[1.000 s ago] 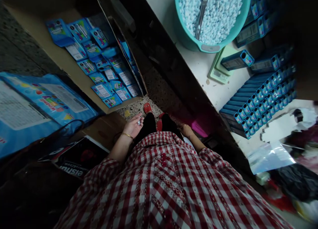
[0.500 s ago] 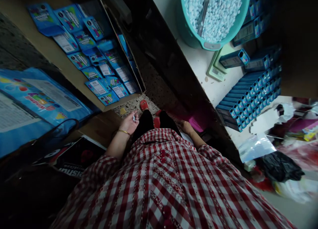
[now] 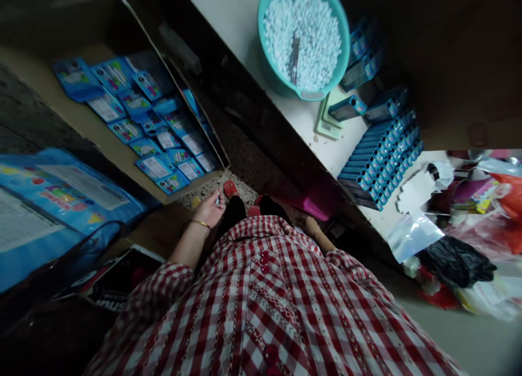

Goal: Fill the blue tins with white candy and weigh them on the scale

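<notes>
My left hand (image 3: 209, 210) hangs palm up beside my leg, fingers curled round a few small pale blue-and-white candies (image 3: 217, 200). My right hand (image 3: 311, 227) hangs low on the other side, in shadow by the table; its fingers are too dark to make out. Ahead of the left hand is a large cardboard box (image 3: 101, 148) with many blue printed packets (image 3: 155, 167) lying in it. On the table (image 3: 296, 120) at the right, a teal tub (image 3: 263, 44) is full of similar pale candies with a metal scoop or tongs (image 3: 294, 58) stuck in them.
A pale green scale (image 3: 328, 129) bears one blue box (image 3: 347, 108). Rows of blue boxes (image 3: 377, 158) stand beside it. Plastic bags, one black (image 3: 454, 261), lie at the right. Blue printed sacks (image 3: 61, 186) lie left. A pink object (image 3: 316, 205) is under the table.
My view has shifted, so the tub, scale and boxes appear further left and the cardboard box lower. My left hand still holds the candies; both hands stay hanging at my sides.
</notes>
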Demonstrator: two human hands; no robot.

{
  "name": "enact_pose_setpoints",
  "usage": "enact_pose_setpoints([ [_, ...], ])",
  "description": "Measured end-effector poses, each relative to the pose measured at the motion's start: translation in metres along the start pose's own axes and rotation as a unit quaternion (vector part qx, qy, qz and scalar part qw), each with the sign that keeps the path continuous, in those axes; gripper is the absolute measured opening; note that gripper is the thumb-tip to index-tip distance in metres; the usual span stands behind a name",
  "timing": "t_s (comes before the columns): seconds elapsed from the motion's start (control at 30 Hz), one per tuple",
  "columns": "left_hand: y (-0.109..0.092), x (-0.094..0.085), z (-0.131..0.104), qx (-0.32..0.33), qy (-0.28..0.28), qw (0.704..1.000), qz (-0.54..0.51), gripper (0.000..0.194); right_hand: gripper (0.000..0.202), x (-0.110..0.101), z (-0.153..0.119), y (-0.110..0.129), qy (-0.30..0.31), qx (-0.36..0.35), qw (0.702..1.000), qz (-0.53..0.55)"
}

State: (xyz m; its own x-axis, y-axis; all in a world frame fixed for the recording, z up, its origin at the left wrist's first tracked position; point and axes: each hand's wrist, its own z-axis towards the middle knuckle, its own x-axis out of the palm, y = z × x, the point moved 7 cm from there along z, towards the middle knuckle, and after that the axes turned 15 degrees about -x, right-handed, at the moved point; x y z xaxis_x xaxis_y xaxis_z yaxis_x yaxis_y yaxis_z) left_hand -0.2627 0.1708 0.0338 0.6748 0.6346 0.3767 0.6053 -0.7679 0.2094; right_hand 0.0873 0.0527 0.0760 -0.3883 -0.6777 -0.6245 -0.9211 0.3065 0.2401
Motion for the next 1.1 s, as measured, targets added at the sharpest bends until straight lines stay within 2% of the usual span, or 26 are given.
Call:
enact_pose_setpoints([
  [0.23,0.002,0.045,-0.016,0.026,0.040,0.995,0.085,0.025,0.024,-0.026,0.016,0.020,-0.070,-0.050,0.995,0.052],
  [0.43,0.008,0.071,-0.026,0.045,0.025,0.988,0.148,0.024,0.024,-0.031,0.029,0.025,-0.123,-0.092,0.983,0.101],
  [0.57,0.011,0.083,-0.024,0.057,0.006,0.984,0.167,0.022,0.025,-0.048,0.033,0.002,-0.187,-0.088,0.970,0.131],
  [0.67,0.013,0.100,-0.017,0.065,-0.003,0.983,0.174,0.019,0.028,-0.072,0.036,-0.027,-0.250,-0.070,0.954,0.151],
  [0.73,0.013,0.118,-0.009,0.071,-0.007,0.981,0.178,0.018,0.032,-0.093,0.041,-0.046,-0.296,-0.064,0.939,0.164],
  [0.83,0.017,0.154,0.008,0.079,-0.005,0.981,0.179,0.018,0.036,-0.133,0.053,-0.069,-0.377,-0.068,0.901,0.204],
  [0.9,0.024,0.186,0.022,0.077,0.008,0.979,0.190,0.016,0.038,-0.161,0.068,-0.085,-0.417,-0.057,0.874,0.243],
  [1.0,0.038,0.245,0.051,0.080,0.024,0.968,0.238,0.018,0.041,-0.201,0.103,-0.106,-0.430,-0.025,0.852,0.297],
  [1.1,0.044,0.308,0.090,0.123,-0.007,0.942,0.312,0.024,0.050,-0.235,0.147,-0.121,-0.413,-0.020,0.849,0.329],
])
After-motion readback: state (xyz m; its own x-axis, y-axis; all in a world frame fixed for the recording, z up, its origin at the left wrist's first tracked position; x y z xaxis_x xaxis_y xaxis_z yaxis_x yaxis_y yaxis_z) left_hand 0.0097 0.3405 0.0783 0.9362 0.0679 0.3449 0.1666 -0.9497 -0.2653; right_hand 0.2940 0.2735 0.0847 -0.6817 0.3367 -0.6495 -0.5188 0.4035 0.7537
